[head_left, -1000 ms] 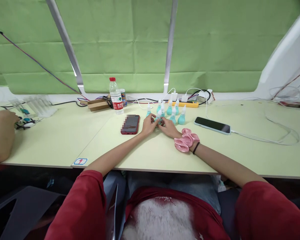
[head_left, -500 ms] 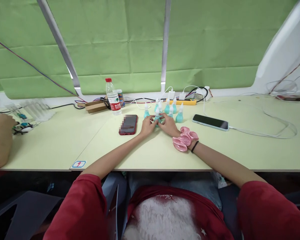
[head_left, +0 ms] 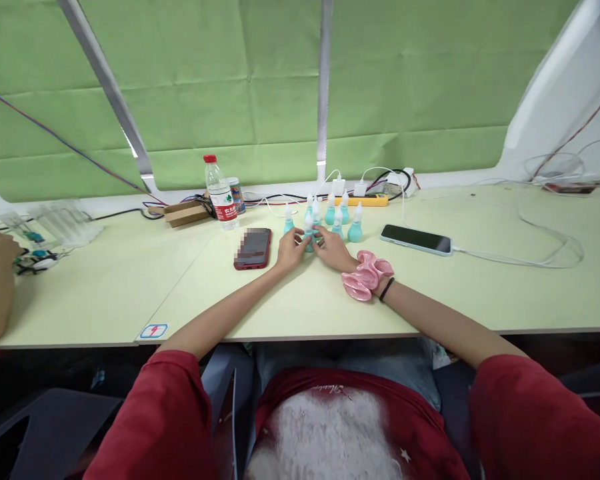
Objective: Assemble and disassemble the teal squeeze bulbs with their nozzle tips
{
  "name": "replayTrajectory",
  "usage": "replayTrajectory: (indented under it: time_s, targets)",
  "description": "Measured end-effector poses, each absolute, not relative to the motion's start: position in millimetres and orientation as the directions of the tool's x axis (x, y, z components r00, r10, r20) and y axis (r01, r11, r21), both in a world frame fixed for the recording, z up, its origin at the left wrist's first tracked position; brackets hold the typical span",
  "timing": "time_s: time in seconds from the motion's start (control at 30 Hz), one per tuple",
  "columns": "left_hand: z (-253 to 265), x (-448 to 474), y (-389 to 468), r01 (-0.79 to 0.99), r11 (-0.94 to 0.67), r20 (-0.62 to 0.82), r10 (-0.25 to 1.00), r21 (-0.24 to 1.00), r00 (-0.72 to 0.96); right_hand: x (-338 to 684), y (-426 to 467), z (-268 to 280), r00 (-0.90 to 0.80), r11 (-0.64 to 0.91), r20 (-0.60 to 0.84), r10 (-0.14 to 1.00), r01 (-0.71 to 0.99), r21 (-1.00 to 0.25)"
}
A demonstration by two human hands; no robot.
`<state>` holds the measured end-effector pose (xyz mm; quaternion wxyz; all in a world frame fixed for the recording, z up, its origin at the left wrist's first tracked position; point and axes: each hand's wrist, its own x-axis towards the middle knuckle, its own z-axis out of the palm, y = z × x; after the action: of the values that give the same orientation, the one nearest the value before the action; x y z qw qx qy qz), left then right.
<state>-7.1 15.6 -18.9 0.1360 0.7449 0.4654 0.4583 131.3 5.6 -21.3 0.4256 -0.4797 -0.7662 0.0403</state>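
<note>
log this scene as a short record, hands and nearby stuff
left hand: fingers on front teal bulb, left side
right hand: fingers on same bulb, right side
other teal bulbs: upright, white tips up
red-cased phone: left of left hand
second phone: right of bulbs, cable attached
red-capped bottle: upright, beyond red-cased phone

Both arms extend forward and converge in front of the torso. The left arm (head_left: 223, 308) angles inward to the right; the right arm (head_left: 433, 315) angles inward to the left. The left hand (head_left: 291, 249) and right hand (head_left: 331, 249) face each other, close together, with fingers bent in a light pinching pose. Exact fingertip contact is too small to verify.
</note>
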Motion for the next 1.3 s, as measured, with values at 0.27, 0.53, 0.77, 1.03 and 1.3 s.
replayTrajectory:
  time_s: [0.27,0.53,0.77,1.03,1.3]
  targets:
    - [-18.1,-8.1,15.5,0.593,-0.504,0.535,0.833,0.628,0.141,130.6,2.6,-19.2,-0.173,0.520,0.600,0.781,0.712,-0.472]
    - [-16.6,-8.0,18.0,0.628,-0.488,0.490,0.851,0.607,0.188,132.8,4.2,-17.1,-0.185,0.501,0.576,0.796,0.736,-0.456]
    - [-14.1,-7.0,12.8,0.623,-0.497,0.494,0.847,0.605,0.196,131.0,0.7,-14.4,-0.183,0.488,0.566,0.804,0.746,-0.453]
    - [-13.3,-7.3,11.6,0.628,-0.486,0.477,0.856,0.608,0.201,130.3,0.6,-14.4,-0.215,0.509,0.559,0.801,0.736,-0.446]
    - [-13.3,-7.3,14.1,0.631,-0.481,0.441,0.866,0.608,0.234,130.5,-0.1,-14.0,-0.241,0.546,0.578,0.780,0.714,-0.438]
